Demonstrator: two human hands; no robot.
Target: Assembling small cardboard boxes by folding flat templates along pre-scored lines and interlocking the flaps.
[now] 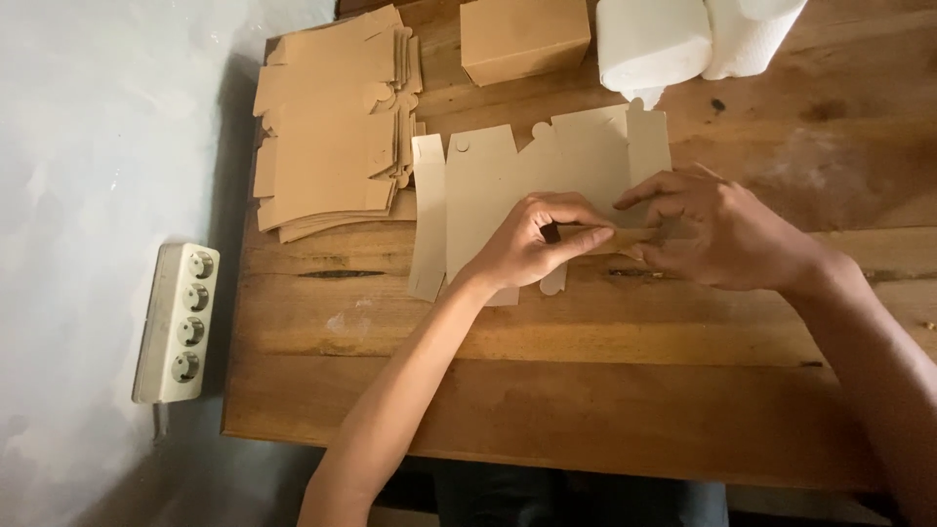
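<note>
At the bottom edge, the person's legs under the wooden table (547, 390) are dark and hard to make out. Both forearms reach up over the table; the right one is cut off at the frame's corner. The left hand (532, 244) and right hand (722, 239) meet over a flat cardboard sheet (508, 181) lying mid-table, fingers pinching a folded flap along its lower edge; the hands hide that fold. Left of the table lies a white power strip (178, 324). Farther back sit a stack of flat cardboard sheets (332, 127), a folded cardboard box (522, 34) and white paper rolls (683, 34), cut off at the top.
</note>
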